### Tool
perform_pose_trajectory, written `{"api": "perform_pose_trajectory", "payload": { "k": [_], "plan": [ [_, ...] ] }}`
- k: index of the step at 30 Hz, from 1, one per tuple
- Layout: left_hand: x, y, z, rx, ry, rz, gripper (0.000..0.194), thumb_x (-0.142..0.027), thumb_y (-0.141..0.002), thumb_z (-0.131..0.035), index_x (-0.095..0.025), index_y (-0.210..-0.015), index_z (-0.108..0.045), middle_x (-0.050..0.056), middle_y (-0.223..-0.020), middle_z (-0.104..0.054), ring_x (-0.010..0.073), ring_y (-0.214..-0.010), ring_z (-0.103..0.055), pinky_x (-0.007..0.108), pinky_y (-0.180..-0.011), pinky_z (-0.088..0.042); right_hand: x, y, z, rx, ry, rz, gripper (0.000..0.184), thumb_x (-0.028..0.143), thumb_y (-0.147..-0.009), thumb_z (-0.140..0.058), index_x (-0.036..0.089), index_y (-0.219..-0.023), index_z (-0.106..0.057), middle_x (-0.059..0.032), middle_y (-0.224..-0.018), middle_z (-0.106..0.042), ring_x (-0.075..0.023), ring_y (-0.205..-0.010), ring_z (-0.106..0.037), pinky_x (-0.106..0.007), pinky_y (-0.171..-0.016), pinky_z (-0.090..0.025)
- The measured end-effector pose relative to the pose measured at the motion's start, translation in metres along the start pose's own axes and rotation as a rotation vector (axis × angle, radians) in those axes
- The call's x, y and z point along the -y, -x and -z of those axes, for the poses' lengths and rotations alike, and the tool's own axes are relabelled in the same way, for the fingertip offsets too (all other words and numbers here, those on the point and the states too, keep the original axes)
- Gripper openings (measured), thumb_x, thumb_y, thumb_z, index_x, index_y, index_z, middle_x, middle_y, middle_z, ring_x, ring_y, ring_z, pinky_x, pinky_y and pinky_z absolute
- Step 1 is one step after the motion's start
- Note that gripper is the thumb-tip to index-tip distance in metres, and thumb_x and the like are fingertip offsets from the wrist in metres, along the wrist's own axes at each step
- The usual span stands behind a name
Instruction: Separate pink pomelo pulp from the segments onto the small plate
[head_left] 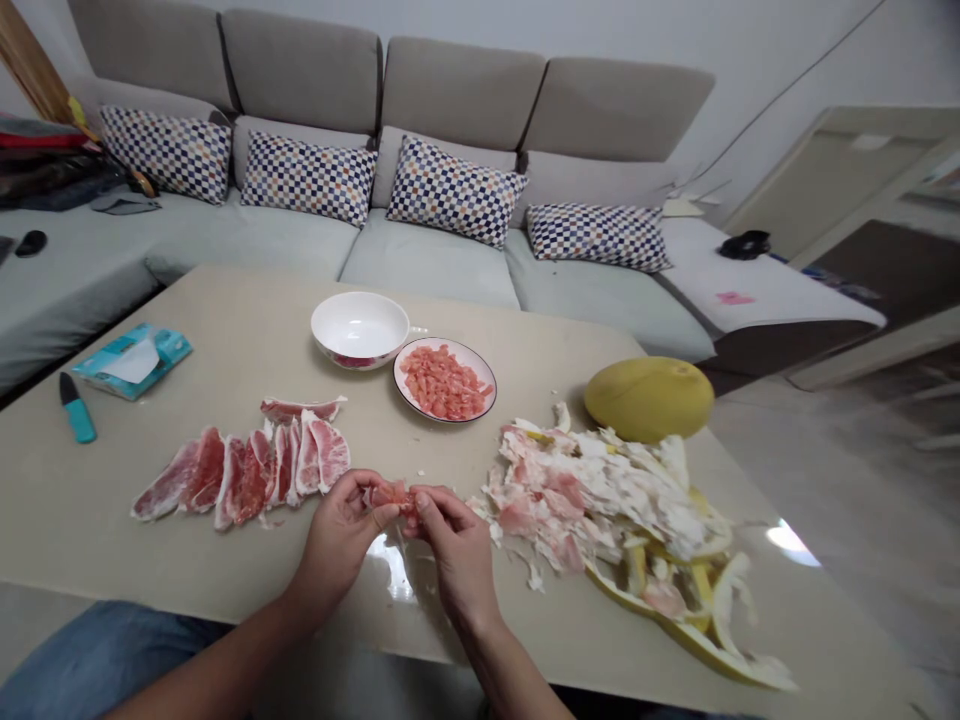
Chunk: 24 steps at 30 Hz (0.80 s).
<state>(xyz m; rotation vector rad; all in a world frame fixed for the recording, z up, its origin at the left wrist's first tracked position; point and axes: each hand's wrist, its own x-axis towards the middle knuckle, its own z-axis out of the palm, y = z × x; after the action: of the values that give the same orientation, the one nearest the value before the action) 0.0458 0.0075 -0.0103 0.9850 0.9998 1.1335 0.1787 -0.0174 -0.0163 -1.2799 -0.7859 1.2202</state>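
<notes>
Between my two hands is a piece of pink pomelo flesh (pixel 396 494), held above the table's near side. My left hand (pixel 341 535) pinches its left end with thumb and fingers. The right end is gripped by my right hand (pixel 457 550), also closed in a pinch. Left of my hands lies a row of pomelo segments (pixel 255 465) with white membrane on them. Beyond my hands stands a dark-rimmed plate (pixel 484 372) heaped with loose pink pulp (pixel 444 385). To the right is a pile of peeled membrane (pixel 570 490) and yellow rind (pixel 705 640).
A white bowl (pixel 360 325) stands beside the plate. A whole pomelo (pixel 649 398) rests behind the peel pile. A teal-handled knife (pixel 78 412) and a tissue pack (pixel 135 360) lie at the table's left. Behind the table (pixel 247 300) runs a sofa (pixel 427 275) with checked cushions.
</notes>
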Motion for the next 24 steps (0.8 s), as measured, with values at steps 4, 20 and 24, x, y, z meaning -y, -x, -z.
{"api": "perform_pose_trajectory", "payload": {
  "k": [4,20,24],
  "plan": [
    [0.002,0.001,0.0,-0.021,0.038,0.029,0.027,-0.029,-0.069,-0.077,-0.019,-0.085,-0.057,0.0,-0.079,-0.065,0.0159,-0.078,-0.061,0.027,-0.074,-0.048,-0.004,-0.002,-0.002,-0.02,-0.091,-0.074,0.032,0.047,-0.071,-0.074,0.018,-0.084,-0.075,-0.0034,-0.076,-0.069,-0.0144,-0.059,-0.061,-0.029,-0.061,-0.056],
    [-0.009,0.001,-0.001,0.061,0.306,0.16,0.028,-0.022,-0.074,-0.077,-0.019,-0.09,-0.055,0.002,-0.091,-0.069,0.0141,-0.093,-0.064,0.027,-0.088,-0.048,0.022,-0.025,0.014,0.23,-0.616,-0.391,0.028,0.024,-0.063,-0.087,0.014,-0.085,-0.074,0.0,-0.076,-0.071,-0.005,-0.062,-0.066,-0.01,-0.066,-0.057],
    [-0.012,-0.001,0.001,0.014,0.315,0.153,0.03,-0.022,-0.071,-0.079,-0.019,-0.089,-0.056,0.001,-0.09,-0.07,0.0127,-0.088,-0.065,0.025,-0.086,-0.049,0.03,-0.037,0.013,0.304,-0.585,-0.396,0.026,0.021,-0.067,-0.084,0.011,-0.089,-0.073,-0.0024,-0.078,-0.072,-0.0066,-0.065,-0.067,-0.011,-0.066,-0.058]
  ]
}}
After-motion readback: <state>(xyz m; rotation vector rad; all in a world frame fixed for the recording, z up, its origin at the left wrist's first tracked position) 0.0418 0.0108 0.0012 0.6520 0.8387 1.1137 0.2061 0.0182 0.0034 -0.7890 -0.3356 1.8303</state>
